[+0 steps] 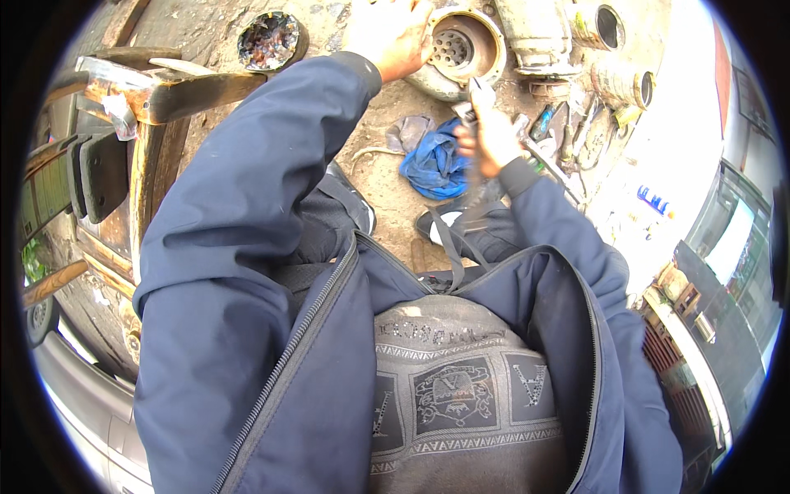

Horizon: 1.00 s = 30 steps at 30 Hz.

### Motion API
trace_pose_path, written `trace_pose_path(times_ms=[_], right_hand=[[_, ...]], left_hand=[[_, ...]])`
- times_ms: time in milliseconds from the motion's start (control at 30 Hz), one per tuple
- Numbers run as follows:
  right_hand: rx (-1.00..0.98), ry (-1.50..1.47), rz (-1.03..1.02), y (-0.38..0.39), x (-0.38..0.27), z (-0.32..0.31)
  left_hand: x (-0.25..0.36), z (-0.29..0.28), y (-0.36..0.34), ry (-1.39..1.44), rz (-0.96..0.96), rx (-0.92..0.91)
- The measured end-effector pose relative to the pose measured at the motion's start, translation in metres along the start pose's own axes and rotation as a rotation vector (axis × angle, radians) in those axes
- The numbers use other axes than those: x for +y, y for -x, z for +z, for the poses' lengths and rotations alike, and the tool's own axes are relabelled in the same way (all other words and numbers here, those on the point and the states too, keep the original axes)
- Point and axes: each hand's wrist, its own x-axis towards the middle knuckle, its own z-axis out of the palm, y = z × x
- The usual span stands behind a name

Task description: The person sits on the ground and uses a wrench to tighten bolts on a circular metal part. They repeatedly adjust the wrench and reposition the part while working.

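A round, cream-coloured metal housing [497,45] stands on the ground in front of me. Its open mouth shows a recessed disc [453,49] full of holes. My left hand [393,37] is closed against the left side of this housing, partly cut off by the top of the view. At its lower right rim, my right hand [491,136] grips a slim metal tool [467,113], its tip close to the rim. Motion smears the tool's lower part, so its exact kind is unclear. A crumpled blue cloth [436,163] lies below the housing.
A round tin [271,39] of small mixed pieces stands far left, near a wooden chair-like frame [148,165]. Metal cans [607,28] and a larger metal cylinder [536,33] stand far right. Several hand tools [568,132] lie below them. My shoes flank the cloth.
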Motion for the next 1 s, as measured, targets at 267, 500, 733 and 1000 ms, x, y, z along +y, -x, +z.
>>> trace_pose_path(times_ms=[267, 500, 733, 1000], right_hand=[[0.011, -0.378, -0.268, -0.025, 0.053, 0.018], [0.102, 0.797, -0.55, -0.018, -0.01, -0.086], [-0.017, 1.645, -1.06, -0.024, -0.075, -0.082], [-0.181, 2.216, -1.261, -0.005, -0.137, -0.026]], left_hand=[[-0.005, -0.001, 0.001, -0.031, 0.063, 0.074], [-0.002, 0.001, 0.004, -0.095, 0.107, 0.065], [-0.002, 0.0, 0.004, -0.041, 0.086, 0.074], [-0.003, 0.0, 0.002, -0.026, 0.077, 0.033]])
